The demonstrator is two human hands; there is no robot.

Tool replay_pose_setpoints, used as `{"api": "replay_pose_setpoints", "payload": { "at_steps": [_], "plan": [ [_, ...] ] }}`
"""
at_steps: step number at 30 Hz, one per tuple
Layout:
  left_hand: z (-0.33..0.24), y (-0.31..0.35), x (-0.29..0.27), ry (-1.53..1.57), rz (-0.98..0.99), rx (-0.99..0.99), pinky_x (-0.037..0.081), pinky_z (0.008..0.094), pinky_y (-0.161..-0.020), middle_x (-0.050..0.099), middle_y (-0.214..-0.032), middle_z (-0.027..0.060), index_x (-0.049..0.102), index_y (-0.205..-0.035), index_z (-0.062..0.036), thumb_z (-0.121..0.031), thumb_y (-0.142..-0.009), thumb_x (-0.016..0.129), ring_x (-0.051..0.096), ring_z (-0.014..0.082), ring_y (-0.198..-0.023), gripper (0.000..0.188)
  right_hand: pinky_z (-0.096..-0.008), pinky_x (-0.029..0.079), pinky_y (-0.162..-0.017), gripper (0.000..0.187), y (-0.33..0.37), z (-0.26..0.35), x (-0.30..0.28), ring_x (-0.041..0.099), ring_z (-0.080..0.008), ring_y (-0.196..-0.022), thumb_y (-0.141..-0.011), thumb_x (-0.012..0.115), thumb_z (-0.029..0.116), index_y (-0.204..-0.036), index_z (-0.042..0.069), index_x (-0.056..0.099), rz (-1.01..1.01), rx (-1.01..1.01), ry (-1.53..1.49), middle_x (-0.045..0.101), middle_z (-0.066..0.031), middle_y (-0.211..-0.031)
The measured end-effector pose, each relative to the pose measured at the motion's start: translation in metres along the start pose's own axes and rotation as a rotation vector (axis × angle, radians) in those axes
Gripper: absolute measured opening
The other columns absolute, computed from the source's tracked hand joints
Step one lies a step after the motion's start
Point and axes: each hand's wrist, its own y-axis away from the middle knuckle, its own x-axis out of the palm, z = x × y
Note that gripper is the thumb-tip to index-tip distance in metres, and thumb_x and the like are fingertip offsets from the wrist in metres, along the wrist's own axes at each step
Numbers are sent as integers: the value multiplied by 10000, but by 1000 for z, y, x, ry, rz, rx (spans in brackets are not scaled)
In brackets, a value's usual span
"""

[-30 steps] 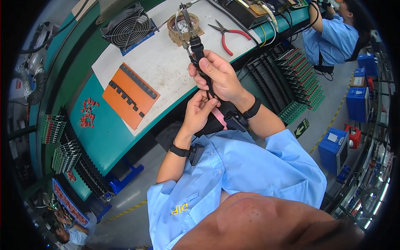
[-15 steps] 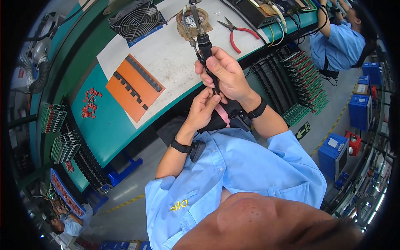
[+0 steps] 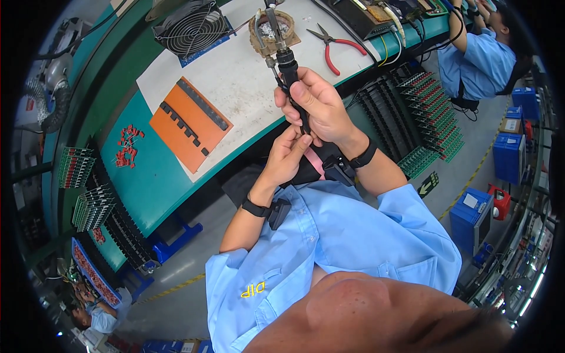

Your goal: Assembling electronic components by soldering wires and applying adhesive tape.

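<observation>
My right hand (image 3: 323, 109) is closed round the black handle of a soldering iron (image 3: 288, 63), thumb lying along it. The iron points away from me, its metal shaft and a thin side tube reaching over a round brown holder (image 3: 286, 25) filled with silvery shavings. My left hand (image 3: 285, 156) pinches the handle's near end, just below my right hand. What lies between those fingertips is partly hidden. Red-handled pliers (image 3: 331, 56) lie open on the white sheet, to the right of the iron.
An orange board (image 3: 182, 132) with black strips lies left on the white sheet (image 3: 235, 94). Red components (image 3: 126, 147) are scattered on the green bench (image 3: 156, 188). A fan (image 3: 194, 32) stands at the back. Racks of circuit boards (image 3: 432, 117) flank the bench; a co-worker (image 3: 477, 65) sits far right.
The soldering iron's shaft has shifted very slightly left and toward me over the round holder. Both hands keep their hold.
</observation>
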Motion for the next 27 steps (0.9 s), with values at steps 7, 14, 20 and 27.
{"api": "replay_pose_setpoints", "payload": {
  "at_steps": [7, 14, 20, 27],
  "plan": [
    [0, 2, 0, 2, -8, -26, 451, 245, -856, 638, -1001, 57, 562, -1109, -2, -161, -1048, 501, 587, 110, -952, 181, -213, 433, -601, 341, 0, -1, 0, 494, -96, -710, -1042, 518, 259, -1270, 12, 457, -5, 3, -11, 595, -122, -1004],
    [2, 1, -1, 1, 4, -6, 457, 268, -886, 637, -1015, 71, 558, -1122, 5, -150, -1049, 495, 592, 125, -965, 182, -213, 426, -596, 346, 1, -1, -1, 490, -97, -695, -1036, 530, 261, -1265, 11, 459, -8, 16, -15, 596, -127, -1003],
    [-1, 1, 1, 26, 0, -6, 454, 275, -902, 632, -1037, 83, 554, -1130, 16, -144, -1050, 491, 592, 133, -976, 190, -218, 426, -594, 362, 1, -1, 1, 487, -101, -687, -1030, 543, 274, -1264, 12, 457, -31, 35, -22, 600, -127, -999],
    [1, 0, 0, 35, 10, 3, 454, 271, -901, 632, -1043, 82, 554, -1136, 18, -145, -1049, 495, 595, 133, -984, 194, -222, 426, -590, 375, 0, 0, 0, 486, -103, -682, -1027, 549, 283, -1266, 10, 452, -42, 44, -8, 603, -123, -996]
  ]
}}
